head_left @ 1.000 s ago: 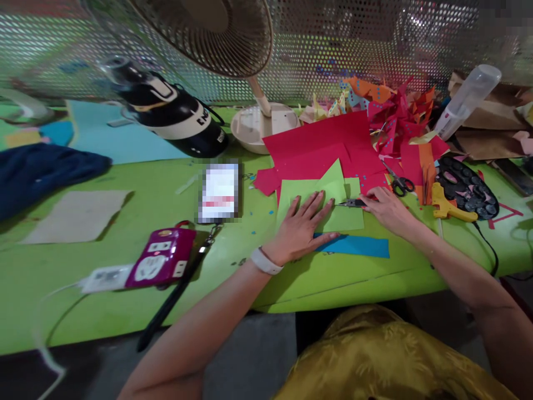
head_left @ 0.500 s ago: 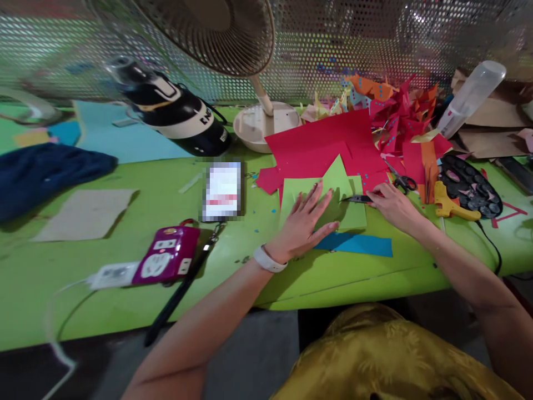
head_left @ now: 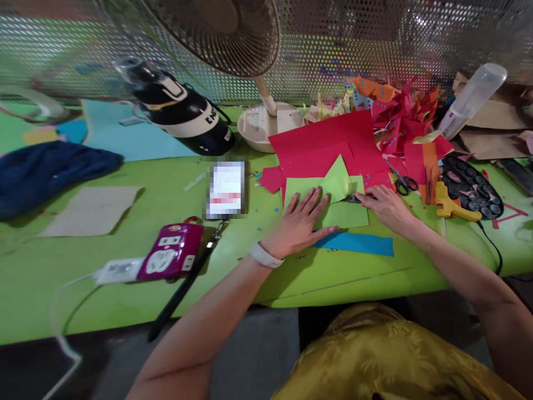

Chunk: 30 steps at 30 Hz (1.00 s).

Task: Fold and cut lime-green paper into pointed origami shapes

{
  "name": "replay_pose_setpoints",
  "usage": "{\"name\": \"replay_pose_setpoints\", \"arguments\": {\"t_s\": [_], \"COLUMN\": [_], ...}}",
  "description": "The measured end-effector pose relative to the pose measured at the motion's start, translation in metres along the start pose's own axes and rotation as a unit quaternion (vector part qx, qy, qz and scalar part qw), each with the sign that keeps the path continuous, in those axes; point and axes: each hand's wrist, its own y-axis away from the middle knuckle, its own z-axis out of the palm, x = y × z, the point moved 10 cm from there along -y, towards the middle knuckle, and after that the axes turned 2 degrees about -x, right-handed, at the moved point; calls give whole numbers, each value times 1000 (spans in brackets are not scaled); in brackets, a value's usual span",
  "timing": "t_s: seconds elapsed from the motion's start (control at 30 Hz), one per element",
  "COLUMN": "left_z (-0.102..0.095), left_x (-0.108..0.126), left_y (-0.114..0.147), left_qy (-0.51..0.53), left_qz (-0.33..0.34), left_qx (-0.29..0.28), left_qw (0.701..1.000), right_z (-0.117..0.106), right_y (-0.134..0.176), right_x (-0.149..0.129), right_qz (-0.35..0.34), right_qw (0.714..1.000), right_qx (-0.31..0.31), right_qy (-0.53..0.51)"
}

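My left hand [head_left: 297, 222] lies flat with its fingers spread over the left part of a light green paper sheet [head_left: 350, 216]. In my right hand [head_left: 387, 208] is a small dark craft knife [head_left: 353, 198], mostly covered by the fingers, its tip at the green paper. Between the hands a pointed green flap [head_left: 336, 180] stands up from the sheet, its right edge lifted and curled. A blue paper strip [head_left: 362, 244] lies just below, close to my left thumb. Red paper sheets [head_left: 325, 139] lie behind the green one.
Scissors [head_left: 403, 182], a yellow glue gun [head_left: 453, 205] and a black palette tray [head_left: 472, 189] lie at right. Coloured paper scraps [head_left: 395, 114] are heaped behind. A fan [head_left: 270, 125], a bottle [head_left: 187, 119], a phone [head_left: 227, 189] and a purple power adapter [head_left: 172, 250] stand or lie leftward.
The green flap's right edge has risen and curled. My right hand and the knife have shifted slightly left, while my left hand stays pressed on the paper. The view has moved a little.
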Motion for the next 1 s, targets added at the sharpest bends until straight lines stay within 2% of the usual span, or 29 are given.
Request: {"name": "replay_pose_setpoints", "arguments": {"t_s": [0.23, 0.53, 0.77, 0.9, 1.0], "left_z": [0, -1, -3, -14, -39], "left_x": [0, 0, 2, -4, -31], "left_y": [-1, -1, -1, -4, -6], "left_qy": [-7, -6, 17, 70, 125], "left_qz": [-7, -15, -10, 8, -35], "left_qx": [1, -14, -3, 1, 81], "left_qw": [1000, 1000, 1000, 998, 988], "right_z": [0, -3, -3, -3, -5], "right_y": [4, 5, 8, 8, 7], "right_x": [3, -5, -10, -9, -8], "right_qz": [-14, -38, -50, -46, -47], "right_qw": [1000, 998, 998, 999, 998], "right_qx": [2, 53, 23, 27, 30], "right_qy": [-7, 7, -19, -9, -3]}}
